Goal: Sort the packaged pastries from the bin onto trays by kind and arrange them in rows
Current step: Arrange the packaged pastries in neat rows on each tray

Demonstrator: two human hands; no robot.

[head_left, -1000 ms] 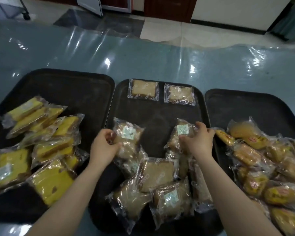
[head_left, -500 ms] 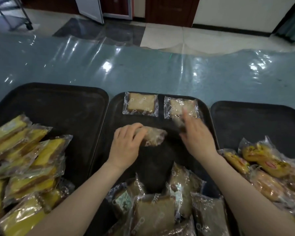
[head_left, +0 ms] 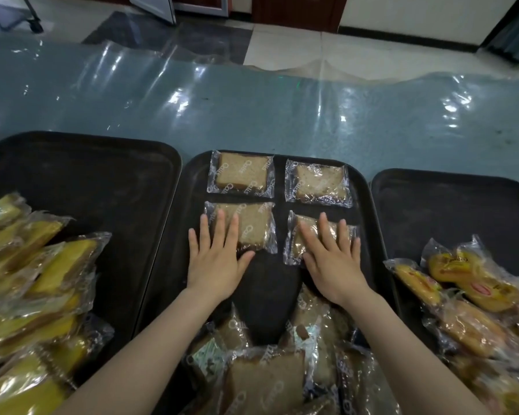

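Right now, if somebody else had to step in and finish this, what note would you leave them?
Left hand: flat, pressing a wrapped brown cake slice.
Right hand: flat on another wrapped brown slice.
Done: four brown slices sit two by two at the far end of the middle black tray.
Left: the brown pile, the yellow cake packs and the golden bun packs lie unsorted in heaps.

two bare forearms and hands [head_left: 215, 266], no sleeves, rings or watch.

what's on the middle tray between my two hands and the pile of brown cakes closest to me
Nothing: in the head view, a bare dark stretch of the middle tray separates the left hand and right hand from the brown cake pile.
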